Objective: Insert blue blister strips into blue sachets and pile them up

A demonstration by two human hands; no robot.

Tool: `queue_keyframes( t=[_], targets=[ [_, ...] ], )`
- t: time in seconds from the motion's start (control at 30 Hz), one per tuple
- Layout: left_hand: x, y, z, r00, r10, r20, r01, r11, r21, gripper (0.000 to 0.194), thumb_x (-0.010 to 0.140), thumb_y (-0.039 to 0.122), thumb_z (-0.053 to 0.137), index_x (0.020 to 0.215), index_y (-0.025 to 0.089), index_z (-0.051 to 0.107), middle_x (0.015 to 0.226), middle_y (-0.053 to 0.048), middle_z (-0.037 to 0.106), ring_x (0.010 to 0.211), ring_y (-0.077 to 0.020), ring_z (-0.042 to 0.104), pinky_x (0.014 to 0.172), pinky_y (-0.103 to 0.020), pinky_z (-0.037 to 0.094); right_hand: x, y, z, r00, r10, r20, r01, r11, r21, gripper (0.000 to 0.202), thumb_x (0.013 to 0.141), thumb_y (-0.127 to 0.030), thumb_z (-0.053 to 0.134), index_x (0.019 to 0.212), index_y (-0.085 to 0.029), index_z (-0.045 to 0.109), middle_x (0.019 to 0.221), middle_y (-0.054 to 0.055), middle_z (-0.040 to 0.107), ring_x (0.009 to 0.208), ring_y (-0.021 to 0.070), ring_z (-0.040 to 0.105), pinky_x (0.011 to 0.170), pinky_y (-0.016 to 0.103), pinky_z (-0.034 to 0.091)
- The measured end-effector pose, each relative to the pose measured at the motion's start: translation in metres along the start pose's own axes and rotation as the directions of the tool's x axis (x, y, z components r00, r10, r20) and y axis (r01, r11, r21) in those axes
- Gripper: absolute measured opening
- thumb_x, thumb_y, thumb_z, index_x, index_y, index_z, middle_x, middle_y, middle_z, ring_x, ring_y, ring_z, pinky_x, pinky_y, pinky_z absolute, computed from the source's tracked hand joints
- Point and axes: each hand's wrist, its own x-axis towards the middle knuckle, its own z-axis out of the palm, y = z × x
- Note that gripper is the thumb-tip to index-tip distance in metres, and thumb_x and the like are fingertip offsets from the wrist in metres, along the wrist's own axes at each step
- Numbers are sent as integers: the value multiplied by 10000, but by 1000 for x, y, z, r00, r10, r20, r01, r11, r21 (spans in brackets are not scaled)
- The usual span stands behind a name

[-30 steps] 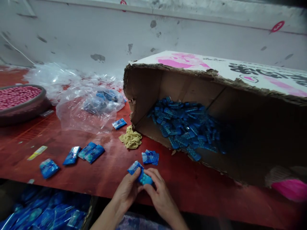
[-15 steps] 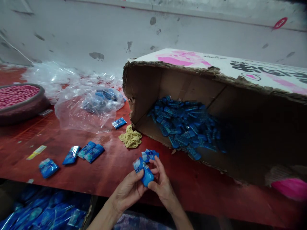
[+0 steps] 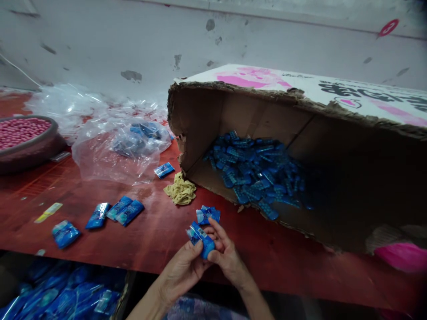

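Between my hands is a small blue plastic packet [image 3: 203, 238] with rounded corners and a printed barcode. My left hand [image 3: 187, 262] pinches its left side, thumb on top. My right hand [image 3: 227, 253] grips its lower right end with the thumb, while the index finger points up and away. Just beyond, a crumpled blue printed wrapper [image 3: 208, 215] lies on the red table [image 3: 160, 240]. Further off rests a wrinkled yellow cloth-like bundle [image 3: 180, 190]. Several blue packets [image 3: 98, 216] lie flat to the left.
A torn cardboard box [image 3: 196, 111] lies on its side at right, holding a heap of blue pieces [image 3: 256, 171]. Clear plastic bags [image 3: 116, 155] and a bowl of pink candies [image 3: 23, 132] are at left. Below the table edge are more blue packets [image 3: 63, 293].
The blue packet has turned in my hands, so its barcode now faces up more clearly. My hands have shifted slightly right and down. The things on the table lie as before.
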Motion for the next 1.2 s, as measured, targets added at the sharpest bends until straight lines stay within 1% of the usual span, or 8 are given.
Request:
queue_keyframes(
  t=[0.13, 0.33, 0.47, 0.6, 0.7, 0.83, 1.07, 1.2],
  targets=[
    [-1, -4, 6, 996, 37, -79, -36, 999, 16, 241, 747, 253, 594, 965, 161, 641, 794, -55, 699, 825, -187, 639, 813, -315, 449, -2, -1, 2, 998, -50, -45, 45, 994, -102, 670, 660, -478, 670, 1257, -288, 435, 1094, 35, 559, 938, 188, 573, 843, 309, 440],
    [-3, 6, 10, 997, 18, -79, -12, 996, 83, 207, 787, 247, 541, 933, 151, 651, 781, -62, 700, 787, -177, 642, 770, -300, 453, -1, -5, 6, 999, -2, -37, -2, 993, -117, 534, 724, -280, 638, 1223, -332, 454, 1143, 7, 558, 868, 155, 605, 741, 291, 501],
    [2, 10, 9, 981, 119, -153, -94, 982, 163, 170, 753, 262, 583, 834, 139, 667, 780, -61, 698, 754, -165, 632, 738, -275, 446, 1, 5, 14, 972, -109, -206, 64, 974, -216, 444, 723, -197, 608, 1153, -266, 521, 1139, 28, 572, 979, 178, 564, 842, 307, 464],
    [7, 8, 7, 944, 210, -253, -154, 963, 222, 125, 688, 262, 653, 773, 169, 652, 713, -11, 674, 632, -119, 594, 620, -237, 440, 0, 8, 19, 935, -159, -316, 51, 945, -323, 322, 729, -174, 579, 1048, -216, 567, 1025, 39, 622, 943, 189, 571, 844, 306, 456],
    [8, 9, 6, 926, 234, -297, -151, 949, 277, 167, 641, 294, 690, 719, 155, 637, 604, 6, 629, 515, -92, 536, 520, -212, 405, -1, 2, 23, 932, -150, -331, 30, 939, -342, 221, 747, -181, 567, 965, -213, 576, 919, 18, 640, 836, 169, 596, 783, 281, 476],
    [5, 15, 6, 916, 225, -331, -148, 958, 244, 207, 597, 318, 716, 619, 139, 613, 528, 14, 597, 484, -87, 512, 535, -219, 409, -1, -5, 29, 954, -158, -256, 54, 926, -373, 149, 755, -159, 549, 892, -214, 569, 860, -3, 623, 798, 147, 589, 754, 250, 472],
    [1, 15, 3, 956, 137, -260, -85, 976, 201, 124, 656, 260, 677, 678, 142, 646, 595, -1, 636, 539, -98, 556, 587, -229, 445, -2, -3, 29, 952, -133, -276, 33, 940, -339, 305, 705, -131, 587, 996, -219, 571, 965, 9, 624, 888, 163, 570, 827, 267, 437],
    [-2, 17, -1, 988, 62, -141, -36, 982, 184, 187, 675, 242, 662, 842, 157, 665, 718, -45, 683, 655, -140, 618, 644, -248, 467, -4, -3, 23, 984, -63, -165, 34, 985, -170, 459, 673, -168, 648, 1108, -256, 528, 1053, 18, 604, 933, 175, 567, 832, 291, 446]
  ],
)
